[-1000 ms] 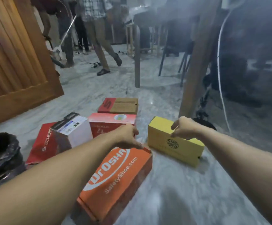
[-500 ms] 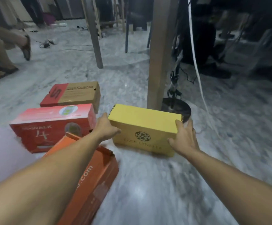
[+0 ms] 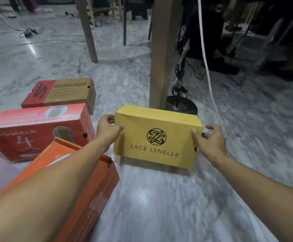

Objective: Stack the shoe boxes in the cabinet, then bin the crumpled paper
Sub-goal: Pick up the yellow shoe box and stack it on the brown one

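A yellow shoe box [image 3: 157, 137] marked LACE LYNELLE stands on the marble floor in the middle of the view. My left hand [image 3: 108, 129] grips its left end, thumb on the front face and fingers round the side. My right hand [image 3: 210, 139] grips its right end the same way. To the left lie an orange shoe box [image 3: 89, 173] under my left forearm, a red shoe box [image 3: 35, 130] marked WALK 4, and a brown and red Skechers box [image 3: 61, 92] behind it. No cabinet, bin or crumpled paper is in view.
A wooden table leg [image 3: 161, 55] rises just behind the yellow box, with a round black stand base [image 3: 184, 106] and cables beside it. A white cord [image 3: 207, 63] hangs at the right. More furniture legs [image 3: 88, 30] stand farther back.
The view has swung right and closer to the yellow box. Both hands have gone from resting near it to gripping its two ends, and the box now faces me squarely.
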{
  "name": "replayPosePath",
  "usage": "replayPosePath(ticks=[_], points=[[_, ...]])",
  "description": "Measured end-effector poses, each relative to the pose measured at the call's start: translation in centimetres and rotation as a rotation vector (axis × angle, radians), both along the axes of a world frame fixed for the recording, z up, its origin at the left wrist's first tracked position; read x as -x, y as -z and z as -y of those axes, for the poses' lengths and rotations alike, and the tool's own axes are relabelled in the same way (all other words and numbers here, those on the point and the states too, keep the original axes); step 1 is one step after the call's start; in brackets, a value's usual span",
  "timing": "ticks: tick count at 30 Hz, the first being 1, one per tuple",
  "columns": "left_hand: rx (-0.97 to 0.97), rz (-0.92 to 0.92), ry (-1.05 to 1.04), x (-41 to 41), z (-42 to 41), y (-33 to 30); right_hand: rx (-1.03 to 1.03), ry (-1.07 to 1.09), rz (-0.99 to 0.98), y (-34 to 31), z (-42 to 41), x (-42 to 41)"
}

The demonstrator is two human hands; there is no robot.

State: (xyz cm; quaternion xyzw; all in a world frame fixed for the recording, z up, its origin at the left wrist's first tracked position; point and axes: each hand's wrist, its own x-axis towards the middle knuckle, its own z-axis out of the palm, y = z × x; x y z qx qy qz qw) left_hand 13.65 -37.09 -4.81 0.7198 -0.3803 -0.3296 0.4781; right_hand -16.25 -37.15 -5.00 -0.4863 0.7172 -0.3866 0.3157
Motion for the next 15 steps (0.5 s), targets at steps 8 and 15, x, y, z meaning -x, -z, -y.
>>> replayPosePath(ticks=[8,15], points=[[-0.055,0.042,0.268,1.8,-1.1,0.9,-0.042,-0.094,0.04,0.9,0.2,1.4],[-0.212,0.074,0.373,1.5,-1.2,2.3,-0.169,-0.326,0.009,2.2,0.1,2.1]])
